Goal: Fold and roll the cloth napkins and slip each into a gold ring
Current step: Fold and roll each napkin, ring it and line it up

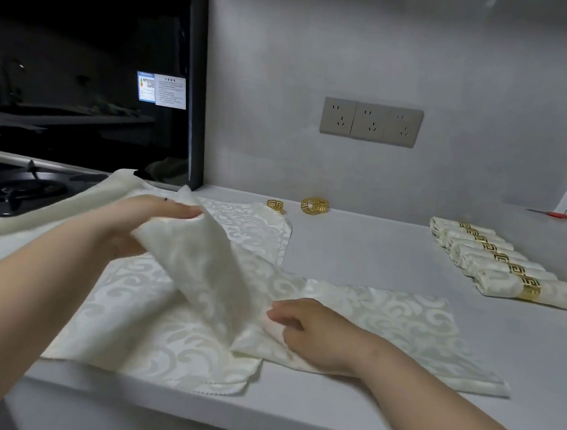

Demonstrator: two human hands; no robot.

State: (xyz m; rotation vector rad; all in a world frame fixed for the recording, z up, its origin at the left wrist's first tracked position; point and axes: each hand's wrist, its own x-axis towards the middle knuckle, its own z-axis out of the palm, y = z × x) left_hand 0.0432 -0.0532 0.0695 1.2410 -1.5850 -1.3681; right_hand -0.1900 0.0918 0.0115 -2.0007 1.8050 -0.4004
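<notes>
The folding step is judged to be in hand. A cream damask cloth napkin (401, 323) with a woven scroll pattern is spread near the front edge of the pale grey matte tabletop (372, 245). One flap of it is held raised by the left hand (150, 221), whose fingers and thumb are closed on the cloth's upper edge. The right hand (312, 334) is laid on the napkin at the foot of the raised flap, fingers bent; whether a pleat is pinched under them cannot be told. The next move is judged to call for the flap to be carried across and laid flat with edges matched, the base being pinned meanwhile, and then for a roll to be started. The fabric is seen to be thin, limp and slightly glossy, with finely scalloped hems, so slipping on the smooth surface may be expected. A second flat cream napkin (252, 226) is seen behind, partly under the first, and a third cream cloth (63, 200) is draped at the left beside the black gas hob (24, 188). An openwork gold metal ring (315, 206) with a fret pattern and a second gold ring (276, 206) are set near the wall, apart from the work. At the right a row of rolled napkins (470, 254), each banded in gold, is laid side by side, so most of the task is judged done.
</notes>
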